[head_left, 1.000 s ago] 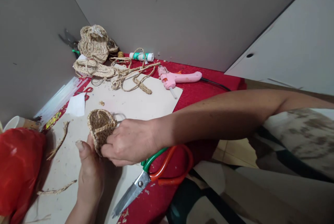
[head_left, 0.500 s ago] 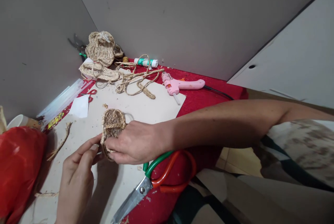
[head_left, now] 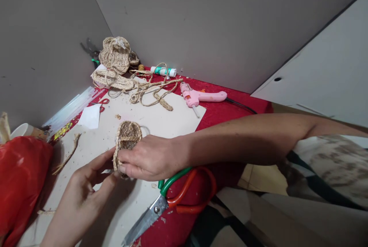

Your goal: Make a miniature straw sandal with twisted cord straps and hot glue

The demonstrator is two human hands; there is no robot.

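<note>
A small slipper-shaped piece of coiled, braided straw rope (head_left: pixel 130 127) with a band across it stands tilted over the pale board. My right hand (head_left: pixel 151 158) reaches in from the right and grips its lower right part, covering much of it. At the left edge, my left hand (head_left: pixel 89 185) holds the piece between thumb and fingers; some fingertips are hidden behind it. Just below my right hand lie large scissors (head_left: pixel 161 203) with one green and one orange handle, their blades pointing down-left.
A pink glue gun (head_left: pixel 198 95) rests on red cloth (head_left: pixel 244 105). Behind are straw cord (head_left: pixel 155 95), a coiled straw piece (head_left: pixel 115 55) and a white-green roll (head_left: pixel 163 71). Glue sticks (head_left: pixel 74 105), small red-handled scissors (head_left: pixel 103 104) and a red bag (head_left: pixel 23 185) stand left.
My left thumb has shifted right and down to the lower edge of the straw piece, and the hand has opened wider. The view has moved slightly; my right hand keeps its grip.
</note>
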